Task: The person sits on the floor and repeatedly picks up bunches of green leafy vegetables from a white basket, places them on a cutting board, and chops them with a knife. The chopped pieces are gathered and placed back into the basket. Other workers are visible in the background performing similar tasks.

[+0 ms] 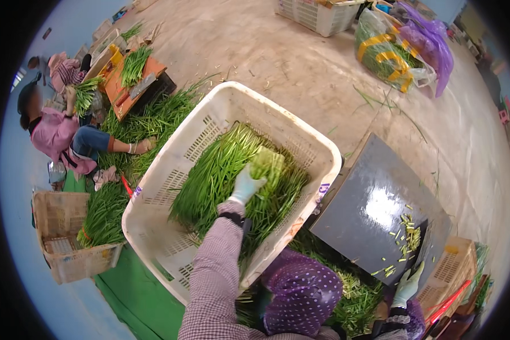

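My left hand, in a pale glove, grips the cut end of a bundle of garlic chives inside a large white plastic crate. More garlic chives lie under and beside it, their leaves towards the left. My right hand, also gloved, is at the near right of a dark, glossy board. It holds what looks like a cleaver, blade flat against the board; the handle is hidden. Short cut stalk pieces lie against the blade.
Loose leaves and trimmings cover the floor beside my polka-dot-covered knee. A smaller crate with bundled chives stands left. A seated co-worker handles chives near an orange board. Bags and another crate stand farther off.
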A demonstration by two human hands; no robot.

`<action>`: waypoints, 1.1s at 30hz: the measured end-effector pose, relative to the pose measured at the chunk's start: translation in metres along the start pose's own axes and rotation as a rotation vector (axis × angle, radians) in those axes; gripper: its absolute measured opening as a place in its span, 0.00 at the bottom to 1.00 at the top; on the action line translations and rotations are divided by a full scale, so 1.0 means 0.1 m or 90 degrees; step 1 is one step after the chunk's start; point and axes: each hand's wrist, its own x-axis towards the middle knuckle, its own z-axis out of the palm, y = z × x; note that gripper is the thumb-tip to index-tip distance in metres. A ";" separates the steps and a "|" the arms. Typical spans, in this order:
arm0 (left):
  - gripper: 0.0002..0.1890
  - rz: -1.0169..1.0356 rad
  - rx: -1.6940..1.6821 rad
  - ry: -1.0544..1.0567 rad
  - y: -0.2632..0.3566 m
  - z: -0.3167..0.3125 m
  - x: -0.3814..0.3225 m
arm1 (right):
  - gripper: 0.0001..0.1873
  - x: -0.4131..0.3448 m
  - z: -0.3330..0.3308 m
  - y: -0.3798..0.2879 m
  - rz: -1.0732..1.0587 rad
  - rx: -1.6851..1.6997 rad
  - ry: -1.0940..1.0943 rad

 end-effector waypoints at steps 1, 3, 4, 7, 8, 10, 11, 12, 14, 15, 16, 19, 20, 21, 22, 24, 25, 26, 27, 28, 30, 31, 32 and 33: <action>0.38 -0.010 -0.025 -0.009 -0.29 -0.26 -0.01 | 0.35 0.04 0.01 -0.10 0.005 0.012 -0.024; 0.36 0.001 -0.125 0.036 -0.68 -0.55 -0.06 | 0.35 0.08 -0.02 -0.16 0.016 -0.011 -0.078; 0.35 -0.007 -0.187 0.014 -0.54 -0.63 -0.13 | 0.35 0.10 -0.10 -0.12 0.030 -0.049 -0.100; 0.38 -0.057 -0.266 0.008 -0.44 -0.99 -0.33 | 0.36 0.27 -0.19 -0.07 -0.087 -0.315 -0.151; 0.41 -0.077 -0.326 0.046 -0.55 -1.07 -0.46 | 0.35 0.39 -0.27 -0.25 -0.080 -0.370 -0.196; 0.46 -0.085 -0.358 0.058 -0.59 -1.11 -0.53 | 0.30 0.53 -0.42 -0.36 -0.118 -0.444 -0.167; 0.48 -0.084 -0.316 0.046 -0.60 -1.13 -0.57 | 0.28 0.60 -0.50 -0.73 -0.192 -0.319 -0.074; 0.48 -0.127 -0.294 0.039 -0.45 -1.08 -0.61 | 0.27 0.65 -0.64 -1.30 -0.253 -0.203 0.021; 0.49 -0.104 -0.342 -0.026 -0.36 -1.04 -0.65 | 0.28 0.66 -0.70 -2.45 -0.327 0.149 -0.077; 0.49 -0.095 -0.355 0.001 -0.48 -1.08 -0.73 | 0.29 0.60 -0.49 -2.89 -0.458 0.292 -0.117; 0.49 -0.105 -0.383 -0.012 -0.32 -1.15 -0.86 | 0.30 0.45 -0.51 -3.61 -0.400 0.417 -0.332; 0.51 -0.039 -0.337 -0.043 -0.59 -1.10 -0.87 | 0.61 0.17 0.25 -4.51 -0.436 0.588 -0.710; 0.50 -0.025 -0.380 -0.088 -0.45 -1.05 -0.85 | 0.64 0.04 0.65 -4.63 -0.434 0.595 -0.772; 0.50 -0.032 -0.407 -0.092 -0.40 -1.07 -0.90 | 0.70 0.00 0.91 -4.80 -0.461 0.449 -0.802; 0.50 -0.008 -0.406 -0.094 -0.37 -1.11 -0.95 | 0.73 -0.10 1.07 -4.93 -0.443 0.453 -0.825; 0.50 -0.005 -0.455 -0.087 -0.37 -1.15 -1.07 | 0.76 -0.27 1.34 -5.10 -0.479 0.488 -0.829; 0.50 0.008 -0.483 -0.119 -0.27 -1.13 -1.09 | 0.76 -0.31 1.45 -5.14 -0.530 0.513 -0.806; 0.50 0.023 -0.511 -0.155 -0.16 -1.08 -1.10 | 0.75 -0.35 1.53 -5.14 -0.579 0.537 -0.780; 0.50 0.035 -0.537 -0.181 -0.07 -1.08 -1.17 | 0.75 -0.44 1.49 -5.18 -0.544 0.612 -0.853; 0.50 0.025 -0.353 -0.127 0.00 -1.04 -1.26 | 0.74 -0.49 1.39 -5.23 -0.509 0.687 -0.923; 0.40 0.099 -0.223 -0.068 0.28 -0.85 -1.35 | 0.71 -0.54 1.23 -5.25 -0.460 0.757 -0.975; 0.37 0.121 -0.108 -0.084 0.61 -0.87 -1.38 | 0.69 -0.52 1.17 -5.21 -0.452 0.754 -0.957; 0.33 0.123 0.000 -0.027 0.82 -0.90 -1.46 | 0.67 -0.53 1.09 -5.19 -0.453 0.754 -0.942; 0.34 0.157 0.051 0.017 0.91 -0.90 -1.51 | 0.65 -0.52 0.98 -5.21 -0.458 0.755 -0.927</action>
